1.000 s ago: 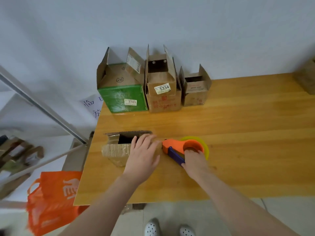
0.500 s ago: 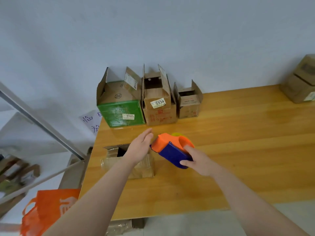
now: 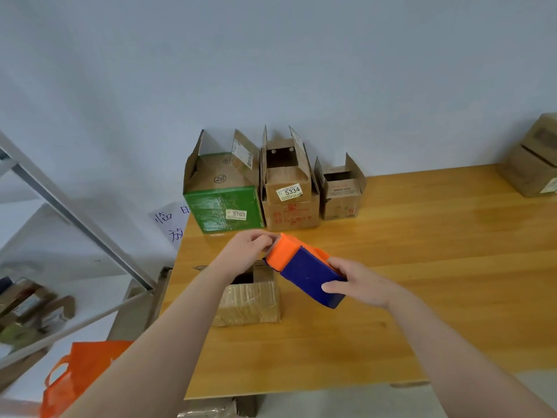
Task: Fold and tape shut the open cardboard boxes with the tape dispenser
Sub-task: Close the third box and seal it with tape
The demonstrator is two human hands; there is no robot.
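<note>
An orange and blue tape dispenser (image 3: 303, 271) hangs in the air above the table, tilted with its orange head up and to the left. My right hand (image 3: 358, 285) grips its blue handle. At the orange head my left hand (image 3: 248, 251) has its fingers curled and pinches at the tape end by the toothed edge. Under my left forearm a small open cardboard box (image 3: 248, 300) stands on the wooden table (image 3: 422, 282). Against the wall stand three open boxes: a green one (image 3: 224, 206), a tall brown one labelled 5334 (image 3: 289, 200) and a small brown one (image 3: 342, 193).
Stacked brown boxes (image 3: 533, 164) sit at the table's far right corner. Left of the table are a metal shelf frame (image 3: 78, 218), an orange bag (image 3: 81, 369) on the floor and a paper sign (image 3: 171, 224) on the wall.
My right hand has lifted the dispenser off the table and tilted it upright. My left hand left the small box and moved up to the dispenser's orange head.
</note>
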